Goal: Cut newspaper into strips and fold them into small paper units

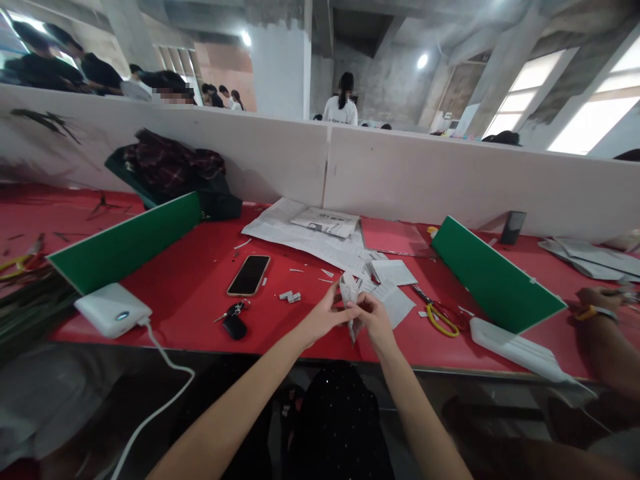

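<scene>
Between my two hands is a small folded piece of newspaper (349, 288), held upright near the front edge of the red table (190, 300). My left hand (329, 312) pinches it from the left, thumb across its lower part. From the right, the fingers of my right hand (373, 319) close on it too. A narrow paper tip points down below my fingers. Behind my hands lie newspaper sheets (300, 230), a small white folded paper (394, 272) and loose scraps. Yellow-handled scissors (443, 321) rest to the right of my right hand.
A phone (249, 275), keys with a black fob (235, 323) and a white power bank (113, 310) with a cable lie left. Green dividers (133, 243) stand on both sides. A white power strip (517, 348) and a co-worker's arm (605, 333) are at right.
</scene>
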`<control>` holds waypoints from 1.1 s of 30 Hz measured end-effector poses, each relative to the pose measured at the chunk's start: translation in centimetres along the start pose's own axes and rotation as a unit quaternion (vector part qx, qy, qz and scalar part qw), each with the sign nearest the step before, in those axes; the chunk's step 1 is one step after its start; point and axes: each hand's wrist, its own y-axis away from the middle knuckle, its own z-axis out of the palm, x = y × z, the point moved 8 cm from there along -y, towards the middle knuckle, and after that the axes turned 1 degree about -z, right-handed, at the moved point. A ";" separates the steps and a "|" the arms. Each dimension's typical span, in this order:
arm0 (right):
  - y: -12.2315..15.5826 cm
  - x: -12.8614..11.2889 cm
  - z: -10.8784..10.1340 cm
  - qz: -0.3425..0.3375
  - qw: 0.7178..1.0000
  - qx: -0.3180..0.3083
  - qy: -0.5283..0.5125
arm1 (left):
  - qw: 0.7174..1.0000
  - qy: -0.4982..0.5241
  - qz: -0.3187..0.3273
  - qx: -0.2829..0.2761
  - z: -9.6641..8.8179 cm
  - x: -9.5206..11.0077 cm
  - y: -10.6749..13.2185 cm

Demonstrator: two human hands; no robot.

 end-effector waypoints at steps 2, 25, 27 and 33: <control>-0.1 0.4 0.2 0.021 0.999 -0.005 -0.028 | 1.000 -0.006 0.000 -0.007 0.1 0.2 0.0; 2.7 -5.3 2.8 -0.239 0.930 0.047 0.275 | 0.980 -0.122 0.153 0.038 0.0 2.3 0.8; 2.7 -5.3 2.7 -0.239 0.927 0.068 0.281 | 0.985 -0.103 0.135 0.004 0.2 2.0 0.7; 1.9 -5.4 1.6 -0.187 0.945 0.110 0.243 | 0.992 -0.036 0.109 -0.050 0.8 1.5 0.6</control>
